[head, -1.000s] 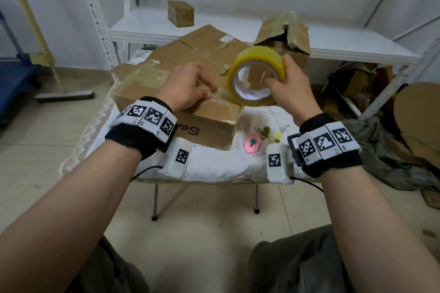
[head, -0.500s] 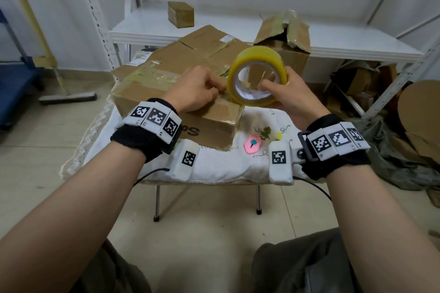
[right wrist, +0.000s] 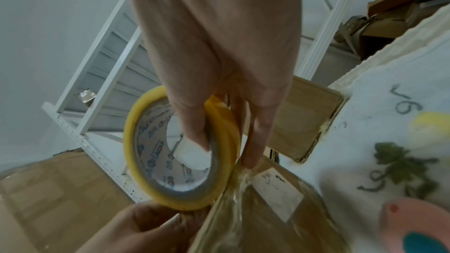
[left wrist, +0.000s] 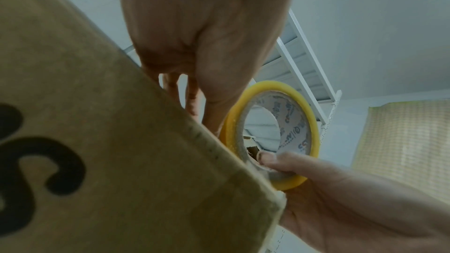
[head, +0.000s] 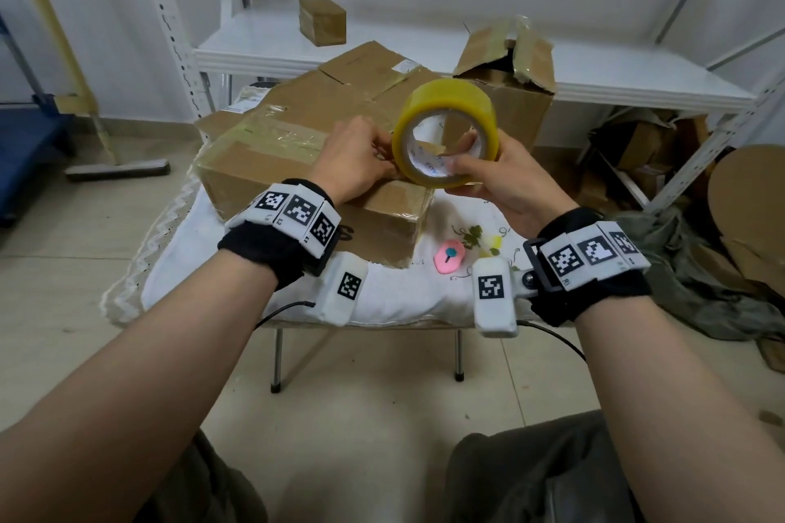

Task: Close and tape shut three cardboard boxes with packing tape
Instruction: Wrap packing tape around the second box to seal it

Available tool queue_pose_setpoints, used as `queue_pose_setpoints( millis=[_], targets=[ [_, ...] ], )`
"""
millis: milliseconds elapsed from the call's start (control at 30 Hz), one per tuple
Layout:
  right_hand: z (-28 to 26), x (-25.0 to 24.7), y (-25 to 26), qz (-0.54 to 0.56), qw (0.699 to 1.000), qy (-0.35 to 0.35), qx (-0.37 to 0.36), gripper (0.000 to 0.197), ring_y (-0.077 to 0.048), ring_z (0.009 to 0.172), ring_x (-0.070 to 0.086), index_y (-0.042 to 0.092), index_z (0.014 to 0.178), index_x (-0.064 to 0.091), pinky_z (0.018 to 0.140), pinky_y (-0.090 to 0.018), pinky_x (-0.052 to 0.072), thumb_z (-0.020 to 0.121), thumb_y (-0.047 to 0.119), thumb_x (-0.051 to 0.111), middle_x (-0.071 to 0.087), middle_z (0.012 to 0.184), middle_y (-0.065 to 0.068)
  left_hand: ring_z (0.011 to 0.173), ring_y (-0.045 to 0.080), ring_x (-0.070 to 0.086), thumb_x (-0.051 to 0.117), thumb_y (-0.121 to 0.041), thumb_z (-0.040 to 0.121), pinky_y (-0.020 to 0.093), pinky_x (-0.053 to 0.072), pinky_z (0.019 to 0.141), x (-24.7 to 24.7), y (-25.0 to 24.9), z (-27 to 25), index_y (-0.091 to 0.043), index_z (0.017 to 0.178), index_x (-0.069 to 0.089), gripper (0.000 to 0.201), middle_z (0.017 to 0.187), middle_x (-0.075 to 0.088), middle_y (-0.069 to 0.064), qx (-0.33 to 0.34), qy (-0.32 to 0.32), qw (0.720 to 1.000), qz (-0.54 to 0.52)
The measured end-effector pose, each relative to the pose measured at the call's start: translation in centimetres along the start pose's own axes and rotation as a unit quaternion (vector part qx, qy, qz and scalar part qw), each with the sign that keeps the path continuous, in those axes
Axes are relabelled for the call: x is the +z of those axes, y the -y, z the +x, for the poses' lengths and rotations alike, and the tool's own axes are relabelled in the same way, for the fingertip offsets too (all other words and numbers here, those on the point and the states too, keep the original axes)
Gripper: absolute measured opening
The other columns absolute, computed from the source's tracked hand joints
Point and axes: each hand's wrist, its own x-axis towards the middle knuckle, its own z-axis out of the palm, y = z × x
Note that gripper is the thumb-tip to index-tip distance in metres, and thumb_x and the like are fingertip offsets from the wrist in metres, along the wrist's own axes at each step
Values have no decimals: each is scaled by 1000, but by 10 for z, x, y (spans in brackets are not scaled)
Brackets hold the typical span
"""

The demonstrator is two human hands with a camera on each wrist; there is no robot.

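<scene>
A closed cardboard box (head: pixel 272 157) with glossy tape across its top lies on a small table with a white cloth (head: pixel 238 289). Just above the box's near right corner, my right hand (head: pixel 463 157) holds a yellow roll of packing tape (head: pixel 441 102) upright. Its thumb is inside the core and its fingers lie round the outside. My left hand (head: pixel 384 159) reaches over the box top, and its thumb and fingers pinch at the roll's left outer edge. The left wrist view shows the roll (left wrist: pixel 304 122) beside the box wall (left wrist: pixel 97 141). Whether a loose tape end is lifted cannot be told.
A pink cutter (head: pixel 449 261) lies on the cloth right of the box. A second box (head: pixel 509 98) with raised flaps stands behind the roll. A small taped box (head: pixel 323 21) sits on the white shelf (head: pixel 594 85). Cardboard scraps (head: pixel 747 200) pile up at the right.
My left hand left the box top and moved right to the roll's edge. My right hand shifted its hold, so the thumb now sits inside the core.
</scene>
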Motion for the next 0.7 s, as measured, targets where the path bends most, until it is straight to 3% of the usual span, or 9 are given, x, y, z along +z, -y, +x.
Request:
queue_pose_setpoints(
  millis=[100,233,333,433,600,700],
  targets=[
    [2,3,1,-35,998,-35,-25,18,-30,105,69,12,97,53,80,-36,62,93,-4,57,62,116,-30,65,-2,52,82,-16,79,22,42,71,0,-1,-1,-18,95,78,16,74,60,-9,1,8,1000,-5],
    [4,0,5,-46,998,-42,-25,23,-25,104,69,17,98,52,79,-42,64,93,-6,49,62,122,-28,66,-6,49,80,-18,81,9,36,63,-2,-3,-4,-31,98,75,22,72,54,-19,10,17,1000,-5],
    [3,-8,7,-55,996,-58,-26,24,-23,98,70,18,101,51,73,-39,64,93,-5,47,62,121,-26,70,-1,51,79,-19,83,2,34,64,-2,0,-4,-25,100,79,18,73,52,-23,2,12,1000,-15],
    [-1,-17,8,-78,993,-83,-37,24,-20,93,69,21,93,49,64,-32,62,93,-3,47,62,117,-25,86,9,53,80,-23,82,20,38,80,1,3,-2,-21,101,80,19,77,51,-17,-11,8,1000,-15],
    [-5,-21,6,-121,984,-122,-55,20,-31,103,67,25,91,52,70,-45,65,90,5,51,61,113,-22,95,14,53,77,-24,86,26,38,85,2,1,-2,-20,104,79,19,97,56,-4,17,6,999,34],
    [-4,-23,4,-133,982,-121,-60,16,-32,104,67,20,95,52,66,-42,65,90,5,52,60,113,-22,94,18,58,67,-21,95,31,45,83,8,-5,-10,-13,105,77,17,109,62,3,71,0,991,113]
  ],
)
